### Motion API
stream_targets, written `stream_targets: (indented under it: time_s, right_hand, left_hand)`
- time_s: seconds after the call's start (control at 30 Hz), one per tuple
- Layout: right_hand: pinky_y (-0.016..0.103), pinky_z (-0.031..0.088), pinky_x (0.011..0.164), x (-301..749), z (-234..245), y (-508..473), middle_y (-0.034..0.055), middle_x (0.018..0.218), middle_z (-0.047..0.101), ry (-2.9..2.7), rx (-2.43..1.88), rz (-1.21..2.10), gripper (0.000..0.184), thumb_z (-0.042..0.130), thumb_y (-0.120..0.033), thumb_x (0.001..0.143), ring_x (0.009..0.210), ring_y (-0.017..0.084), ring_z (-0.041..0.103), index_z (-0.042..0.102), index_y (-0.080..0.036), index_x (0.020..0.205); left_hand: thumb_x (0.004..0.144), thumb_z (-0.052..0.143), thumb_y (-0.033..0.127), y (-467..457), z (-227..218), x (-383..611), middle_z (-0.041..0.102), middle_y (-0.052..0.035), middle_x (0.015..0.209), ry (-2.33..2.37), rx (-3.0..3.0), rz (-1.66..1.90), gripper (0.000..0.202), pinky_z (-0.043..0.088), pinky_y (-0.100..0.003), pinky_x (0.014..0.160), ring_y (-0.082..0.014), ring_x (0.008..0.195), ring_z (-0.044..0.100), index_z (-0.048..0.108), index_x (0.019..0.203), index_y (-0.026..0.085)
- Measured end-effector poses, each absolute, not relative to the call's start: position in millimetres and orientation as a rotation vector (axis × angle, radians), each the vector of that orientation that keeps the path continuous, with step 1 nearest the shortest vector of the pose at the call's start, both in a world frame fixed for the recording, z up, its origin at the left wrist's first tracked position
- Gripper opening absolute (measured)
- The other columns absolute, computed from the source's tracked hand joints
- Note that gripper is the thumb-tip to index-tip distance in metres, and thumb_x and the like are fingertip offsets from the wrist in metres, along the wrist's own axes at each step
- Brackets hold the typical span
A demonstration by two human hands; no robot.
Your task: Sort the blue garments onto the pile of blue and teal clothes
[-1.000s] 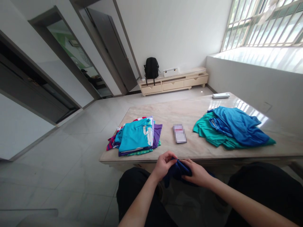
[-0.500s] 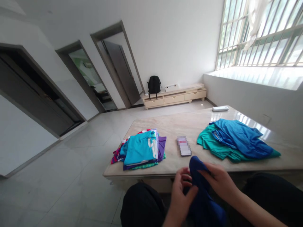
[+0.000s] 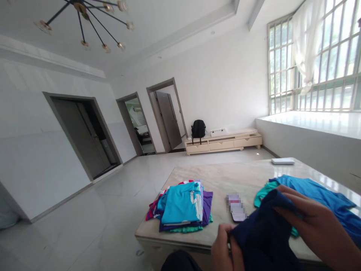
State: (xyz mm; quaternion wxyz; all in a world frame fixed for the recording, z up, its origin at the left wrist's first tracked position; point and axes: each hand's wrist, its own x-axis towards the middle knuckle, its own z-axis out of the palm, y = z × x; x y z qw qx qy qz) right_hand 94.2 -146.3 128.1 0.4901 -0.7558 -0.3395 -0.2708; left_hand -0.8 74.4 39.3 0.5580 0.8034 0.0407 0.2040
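Note:
A dark blue garment (image 3: 262, 233) hangs between my two hands in front of the table's near edge; its exact kind cannot be made out. My left hand (image 3: 225, 246) is closed on its left edge. Higher up, my right hand (image 3: 313, 218) pinches its upper right part. Beyond them on the table lies a folded clothes stack (image 3: 182, 203), turquoise on top with purple, red and green layers below. To the right, partly behind my right hand, is a loose pile of blue clothes (image 3: 313, 192) with green cloth (image 3: 262, 194) beneath.
A phone (image 3: 237, 209) with a blurred screen lies on the marble-look table (image 3: 194, 171) between the piles. A white oblong device (image 3: 282, 161) sits at its far right. Behind stand a low cabinet (image 3: 222, 145) and a black backpack (image 3: 199, 129). My knee (image 3: 180, 261) is close to the table.
My view has tilted up, bringing the ceiling lamp in. Both hands have raised the dark blue garment and spread it wider; my left hand has closed on its edge.

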Motion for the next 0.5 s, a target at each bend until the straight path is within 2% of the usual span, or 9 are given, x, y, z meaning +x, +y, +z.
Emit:
stream_targets:
  time_s: [0.1,0.17,0.23,0.3,0.4,0.5]
  right_hand:
    - [0.027,0.057,0.073,94.6,138.8,-152.5,0.003,0.091,0.075,-0.722,-1.884,-0.419,0.028,0.063,-0.05,0.093,0.083,0.023,0.069,0.077,-0.025,0.092]
    - [0.028,0.056,0.072,92.6,144.8,-155.7,0.0033,0.089,0.075,-0.68,-1.881,-0.301,0.037,0.061,-0.057,0.093,0.08,0.023,0.067,0.077,-0.023,0.092]
    - [0.029,0.055,0.068,89.1,149.6,-158.4,0.0045,0.089,0.075,-0.651,-1.89,-0.251,0.044,0.06,-0.062,0.091,0.078,0.023,0.066,0.077,-0.021,0.092]
    - [0.03,0.054,0.066,85.4,152.8,-160.8,0.0056,0.086,0.075,-0.635,-1.916,-0.238,0.048,0.06,-0.065,0.09,0.077,0.024,0.065,0.077,-0.02,0.088]
    - [0.03,0.054,0.064,82.8,154.1,-163.7,0.006,0.083,0.074,-0.648,-1.948,-0.234,0.049,0.059,-0.065,0.089,0.075,0.024,0.065,0.075,-0.019,0.083]
    - [0.03,0.054,0.063,85.1,153.4,-165.7,0.0055,0.081,0.075,-0.66,-1.94,-0.315,0.045,0.062,-0.062,0.088,0.076,0.025,0.067,0.075,-0.019,0.081]
  left_hand:
    - [0.103,0.036,0.044,63.4,72.3,-3.8,0.072,-0.0078,0.096,0.181,1.911,0.659,0.037,0.046,-0.032,0.084,-0.0244,0.092,0.064,0.066,0.104,0.022]
    - [0.102,0.034,0.04,52.2,80.7,-4.2,0.072,-0.0066,0.091,0.157,1.966,0.682,0.035,0.046,-0.032,0.08,-0.0229,0.087,0.065,0.063,0.103,0.021]
    - [0.097,0.046,0.045,43.3,80.4,-5.0,0.073,-0.0053,0.089,0.078,2.066,0.64,0.029,0.046,-0.033,0.077,-0.0235,0.084,0.068,0.062,0.107,0.023]
    - [0.088,0.06,0.044,39.0,76.0,-5.2,0.075,-0.0043,0.093,-0.011,2.155,0.573,0.033,0.046,-0.034,0.075,-0.0252,0.083,0.071,0.061,0.115,0.025]
    - [0.08,0.062,0.026,40.5,72.2,-4.0,0.076,-0.0035,0.102,-0.115,2.226,0.473,0.044,0.049,-0.035,0.076,-0.0278,0.089,0.073,0.059,0.124,0.027]
    - [0.074,0.056,0.011,48.5,77.1,-3.1,0.074,-0.0047,0.111,-0.178,2.268,0.426,0.05,0.049,-0.037,0.085,-0.029,0.103,0.071,0.061,0.122,0.026]
